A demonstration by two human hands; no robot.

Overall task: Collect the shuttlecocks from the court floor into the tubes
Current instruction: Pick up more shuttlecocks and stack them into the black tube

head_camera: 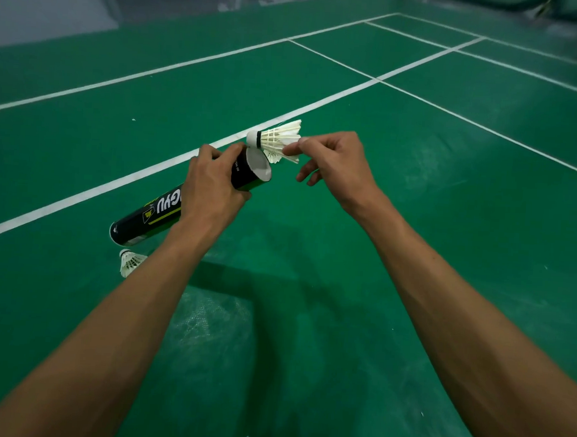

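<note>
A: Start at the hands. What is each one doing?

B: The right hand (pixel 336 164) pinches a shuttlecock (pixel 278 138) by its feathers between thumb and forefinger, the other fingers loosely curled. The cork end points left, toward the tube. The left hand (pixel 212 187) is wrapped around a black tube (pixel 167 208) near its open end, thumb over the top.

A: How close are the two?

B: The cork sits just above and beyond the tube's open mouth (pixel 258 165), near it but not inside.

A: So which step is this?

B: Loading, I'd say. The shuttlecock is lifted and lined up, not yet in.

A: What does the next move call for?

B: Probably dropping the cork to the centre of the mouth, then sliding it in cork first so the feathers fold in cleanly. The tube lies slanted, its far end up, so the left hand must hold it steady.

A: Anything left?

B: One more shuttlecock (pixel 129 261) lies on the green court floor (pixel 412 258), just near of the tube's closed end, at the left.
</note>
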